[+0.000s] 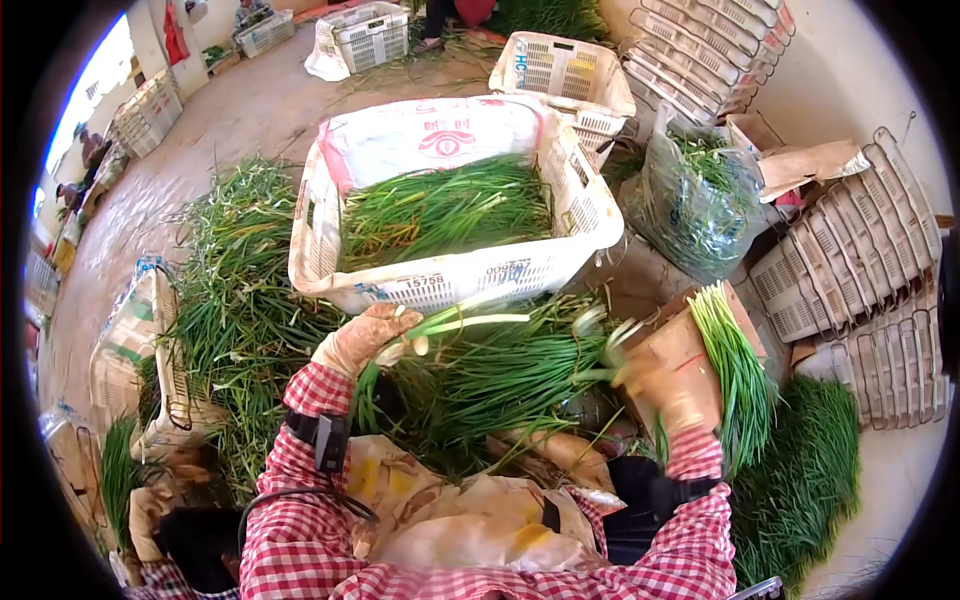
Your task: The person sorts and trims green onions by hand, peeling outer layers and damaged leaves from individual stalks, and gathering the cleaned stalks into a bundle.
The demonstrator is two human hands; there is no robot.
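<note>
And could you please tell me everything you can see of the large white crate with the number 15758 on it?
The crate looks like off-white plastic, with slotted walls, a broad rim and dark printed numbers on its near side. It stands upright and open-topped, beyond the left hand and the right hand. A white sack with a pink-red, eye-like print lines its far wall. Green stalks lie inside, hiding its floor. Loose greens crowd its left side.

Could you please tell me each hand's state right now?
Left hand: closed on a few green stalks.
Right hand: blurred, near pale stalk ends; its grip cannot be told.
</note>
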